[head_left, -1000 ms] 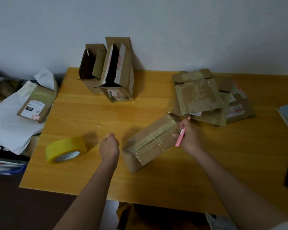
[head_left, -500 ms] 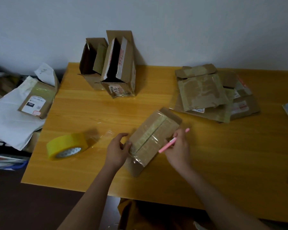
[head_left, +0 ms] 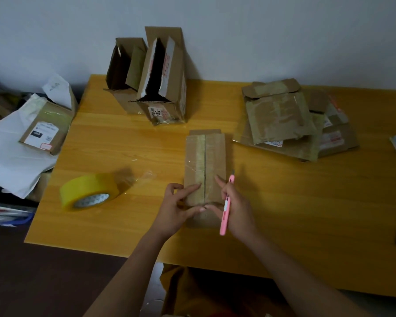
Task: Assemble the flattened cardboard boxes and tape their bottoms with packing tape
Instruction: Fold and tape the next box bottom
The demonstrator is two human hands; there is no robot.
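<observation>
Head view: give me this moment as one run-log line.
box flat on table, seam taped | left hand presses tape on box | right hand holds pink cutter | tape roll left of box

We can read one thing clearly: "5814", printed sideways on a white label [head_left: 157,113] stuck low on the front of the taller open box [head_left: 167,88] standing at the back of the table [head_left: 114,143]. Red characters run down that box's inner white flap, but we can't make them out. Off to the left, a box [head_left: 45,130] lying on white paper carries a white label [head_left: 42,135] with a dark block and a small red stamp, too blurred for us to read. On the flattened boxes [head_left: 290,124] at the right we spot white stickers with red print, illegible too.
</observation>
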